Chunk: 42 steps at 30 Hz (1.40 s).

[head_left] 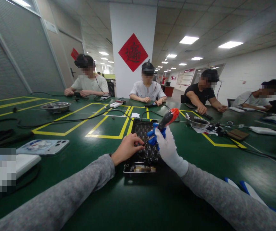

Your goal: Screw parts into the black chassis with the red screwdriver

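Observation:
My right hand (168,147), in a white glove with blue-coated fingers, is wrapped round a screwdriver (168,118) with a red and black handle. The handle leans up to the right and the shaft points down to the left. My bare left hand (129,147) pinches at the screwdriver's tip; what is between thumb and finger is too small and dark to name. Both hands are over a black rectangular casing (152,150) with a patterned inside, lying on the green table. A strip like a circuit board (141,169) shows at the casing's near end.
To the left lie a phone (44,147), a white device (27,163) and a metal bowl (56,106). Another bowl (197,122) and small parts are at right. A blue and white glove (251,192) lies near my right forearm. Cables cross the table (85,179); several people sit around it.

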Motion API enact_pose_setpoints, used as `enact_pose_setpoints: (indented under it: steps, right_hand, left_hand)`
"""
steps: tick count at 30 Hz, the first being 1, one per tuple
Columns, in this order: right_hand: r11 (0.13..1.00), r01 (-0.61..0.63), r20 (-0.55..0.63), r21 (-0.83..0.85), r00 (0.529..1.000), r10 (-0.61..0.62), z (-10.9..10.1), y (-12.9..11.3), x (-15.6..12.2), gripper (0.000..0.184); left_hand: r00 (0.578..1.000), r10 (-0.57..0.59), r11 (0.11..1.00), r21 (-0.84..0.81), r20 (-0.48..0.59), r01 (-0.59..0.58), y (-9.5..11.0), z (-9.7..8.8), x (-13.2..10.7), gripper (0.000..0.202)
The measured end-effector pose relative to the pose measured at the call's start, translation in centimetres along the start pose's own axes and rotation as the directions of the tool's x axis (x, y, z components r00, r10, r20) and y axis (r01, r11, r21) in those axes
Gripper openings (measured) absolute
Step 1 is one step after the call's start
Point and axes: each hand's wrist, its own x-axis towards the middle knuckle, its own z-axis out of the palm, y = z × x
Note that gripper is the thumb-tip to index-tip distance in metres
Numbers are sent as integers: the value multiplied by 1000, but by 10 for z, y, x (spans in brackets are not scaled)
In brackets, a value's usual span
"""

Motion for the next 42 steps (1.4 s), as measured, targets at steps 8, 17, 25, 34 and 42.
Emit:
enact_pose_setpoints:
  steps: [8, 17, 25, 34, 42]
  right_hand:
    - [999, 18, -33, -49, 999, -19, -1, -5, 1, 36]
    - [993, -44, -33, 105, 998, 48, -2, -4, 3, 36]
    - [982, -84, -15, 171, 996, 88, -4, -10, -6, 35]
    - [988, -101, 19, 118, 995, 99, -5, -9, -13, 36]
    - [993, -99, 38, 72, 995, 96, -4, -4, -17, 36]
  left_hand:
    - [1000, -23, 1000, 5, 12, 23, 3, -1, 0, 20]
    - [952, -220, 975, -83, -211, 207, -5, 3, -4, 45]
    - [924, -320, 865, -463, -208, 195, -21, 11, 0, 57]
    - [890, -353, 891, -395, -289, 224, -15, -6, -8, 44]
    - [1000, 20, 936, -351, -3, -20, 39, -30, -43, 40]
